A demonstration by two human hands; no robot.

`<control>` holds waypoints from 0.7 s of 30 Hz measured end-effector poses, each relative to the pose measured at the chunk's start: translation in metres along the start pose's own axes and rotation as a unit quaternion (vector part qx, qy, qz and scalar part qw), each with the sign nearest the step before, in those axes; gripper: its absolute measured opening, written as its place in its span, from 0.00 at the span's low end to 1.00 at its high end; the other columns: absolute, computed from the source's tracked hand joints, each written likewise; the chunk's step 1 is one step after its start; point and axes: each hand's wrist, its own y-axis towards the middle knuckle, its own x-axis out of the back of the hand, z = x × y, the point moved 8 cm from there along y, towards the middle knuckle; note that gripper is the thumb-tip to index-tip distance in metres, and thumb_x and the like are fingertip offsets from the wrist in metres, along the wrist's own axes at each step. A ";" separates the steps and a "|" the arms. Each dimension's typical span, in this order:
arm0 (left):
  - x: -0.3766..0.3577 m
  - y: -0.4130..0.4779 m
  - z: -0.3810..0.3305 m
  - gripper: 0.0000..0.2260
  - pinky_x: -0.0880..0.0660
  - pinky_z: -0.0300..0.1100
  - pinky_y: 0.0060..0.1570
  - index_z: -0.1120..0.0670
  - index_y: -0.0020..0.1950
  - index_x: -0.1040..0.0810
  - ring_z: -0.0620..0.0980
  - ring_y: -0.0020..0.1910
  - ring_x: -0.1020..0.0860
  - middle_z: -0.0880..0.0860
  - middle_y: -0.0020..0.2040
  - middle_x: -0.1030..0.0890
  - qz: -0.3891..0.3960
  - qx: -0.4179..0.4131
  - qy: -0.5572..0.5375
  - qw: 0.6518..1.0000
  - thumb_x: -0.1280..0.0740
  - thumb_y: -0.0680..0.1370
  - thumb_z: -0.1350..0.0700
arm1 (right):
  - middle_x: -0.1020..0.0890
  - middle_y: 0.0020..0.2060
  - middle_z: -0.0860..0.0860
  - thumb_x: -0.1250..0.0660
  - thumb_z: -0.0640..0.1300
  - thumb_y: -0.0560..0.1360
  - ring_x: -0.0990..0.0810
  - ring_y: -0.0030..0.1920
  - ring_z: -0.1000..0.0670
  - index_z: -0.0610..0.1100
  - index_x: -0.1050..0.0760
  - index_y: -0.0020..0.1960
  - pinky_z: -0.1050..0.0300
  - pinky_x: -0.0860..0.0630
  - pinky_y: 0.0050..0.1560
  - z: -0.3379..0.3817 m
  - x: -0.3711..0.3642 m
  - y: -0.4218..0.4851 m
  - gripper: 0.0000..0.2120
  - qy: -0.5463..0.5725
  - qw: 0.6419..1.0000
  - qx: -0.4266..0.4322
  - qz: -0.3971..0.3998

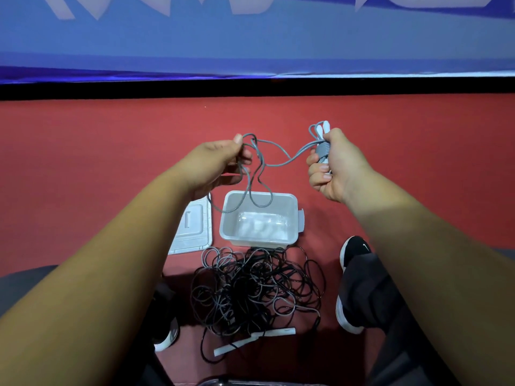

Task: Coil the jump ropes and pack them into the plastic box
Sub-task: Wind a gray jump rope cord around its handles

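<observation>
Step in hand: the grey jump rope was being wound round its own white handles, judged from the few turns already seen there.
Right hand: it was clenched round the handles and the wound turns, held up above the floor.
Left hand: the loose cord was pinched between thumb and fingers, and slack loops were left hanging over the plastic box.
Plastic box: it was set open on the floor between the feet, with nothing packed that could be made out; its lid was laid flat just beside it on the left.
Other ropes: a tangled dark heap was left on the floor just in front of the box, nearer the person.
Winding advice: light tension would best be kept by the left hand, so that each turn is laid snug beside the last.
Slack: the hanging loops should be fed out one at a time, or a knot could be drawn tight.
Finish: the tail should be tucked under a turn before the bundle is lowered into the box.
</observation>
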 end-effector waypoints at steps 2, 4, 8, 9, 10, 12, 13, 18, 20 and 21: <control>0.005 0.000 0.000 0.15 0.26 0.41 0.37 0.54 0.49 0.17 0.49 0.35 0.22 0.53 0.44 0.17 -0.020 -0.005 0.017 1.000 0.36 0.85 0.44 | 0.30 0.32 0.52 0.36 0.58 0.81 0.42 0.25 0.55 0.48 0.31 0.49 0.64 0.48 0.22 -0.001 -0.001 0.001 0.14 -0.011 1.000 0.000 0.002; 0.013 0.001 0.002 0.14 0.30 0.40 0.33 0.56 0.50 0.15 0.50 0.30 0.26 0.54 0.41 0.18 -0.050 -0.011 0.057 0.997 0.34 0.85 0.47 | 0.30 0.32 0.51 0.36 0.59 0.81 0.42 0.25 0.55 0.48 0.31 0.49 0.64 0.48 0.23 0.000 0.001 0.000 0.14 -0.007 1.000 0.009 -0.004; 0.043 -0.005 0.013 0.12 0.29 0.40 0.33 0.57 0.52 0.15 0.51 0.30 0.25 0.54 0.38 0.18 -0.153 0.029 0.106 0.982 0.34 0.85 0.51 | 0.30 0.32 0.51 0.37 0.59 0.82 0.42 0.26 0.55 0.47 0.31 0.44 0.63 0.48 0.24 0.001 0.017 0.004 0.17 -0.006 0.999 0.021 -0.037; 0.050 -0.008 0.016 0.12 0.29 0.40 0.33 0.57 0.52 0.15 0.51 0.30 0.24 0.55 0.38 0.18 -0.176 0.039 0.106 0.978 0.34 0.85 0.51 | 0.30 0.32 0.51 0.37 0.60 0.83 0.42 0.25 0.55 0.46 0.32 0.44 0.63 0.48 0.24 -0.001 0.024 0.006 0.18 -0.008 0.999 0.018 -0.047; 0.058 -0.010 0.020 0.12 0.28 0.39 0.33 0.57 0.53 0.15 0.51 0.31 0.24 0.55 0.40 0.17 -0.191 0.047 0.108 0.974 0.34 0.85 0.51 | 0.30 0.32 0.51 0.37 0.60 0.83 0.42 0.24 0.55 0.47 0.32 0.44 0.64 0.47 0.23 -0.003 0.031 0.009 0.18 -0.011 0.998 0.014 -0.058; 0.066 -0.011 0.026 0.11 0.28 0.39 0.33 0.57 0.54 0.15 0.51 0.32 0.23 0.55 0.42 0.17 -0.202 0.047 0.111 0.972 0.33 0.84 0.52 | 0.30 0.33 0.51 0.37 0.59 0.83 0.42 0.24 0.55 0.48 0.31 0.45 0.64 0.47 0.24 -0.011 0.044 0.013 0.16 -0.025 0.997 0.006 -0.073; 0.069 -0.011 0.027 0.10 0.28 0.40 0.33 0.57 0.53 0.15 0.51 0.32 0.23 0.55 0.42 0.17 -0.203 0.037 0.122 0.971 0.33 0.84 0.53 | 0.30 0.33 0.51 0.38 0.59 0.83 0.41 0.24 0.55 0.48 0.31 0.46 0.64 0.47 0.24 -0.015 0.048 0.013 0.16 -0.033 0.996 0.002 -0.077; 0.062 -0.002 0.013 0.05 0.23 0.48 0.42 0.56 0.48 0.17 0.60 0.41 0.19 0.58 0.40 0.17 -0.168 -0.079 0.513 0.838 0.30 0.81 0.56 | 0.30 0.34 0.51 0.39 0.58 0.83 0.41 0.25 0.55 0.47 0.31 0.48 0.65 0.46 0.24 -0.024 0.060 0.013 0.14 -0.030 0.996 -0.006 -0.085; 0.057 -0.004 0.018 0.06 0.24 0.50 0.41 0.55 0.51 0.17 0.63 0.45 0.19 0.59 0.44 0.18 -0.164 -0.052 0.622 0.764 0.33 0.80 0.58 | 0.30 0.33 0.51 0.39 0.58 0.83 0.41 0.24 0.55 0.48 0.31 0.48 0.64 0.46 0.24 -0.019 0.060 0.013 0.14 -0.006 0.997 0.003 -0.083; 0.056 -0.006 0.022 0.07 0.24 0.50 0.41 0.54 0.53 0.17 0.63 0.45 0.20 0.59 0.45 0.19 -0.166 -0.021 0.663 0.730 0.35 0.80 0.59 | 0.30 0.33 0.51 0.39 0.58 0.84 0.41 0.24 0.55 0.48 0.31 0.49 0.64 0.46 0.23 -0.016 0.059 0.012 0.13 0.010 0.997 0.011 -0.081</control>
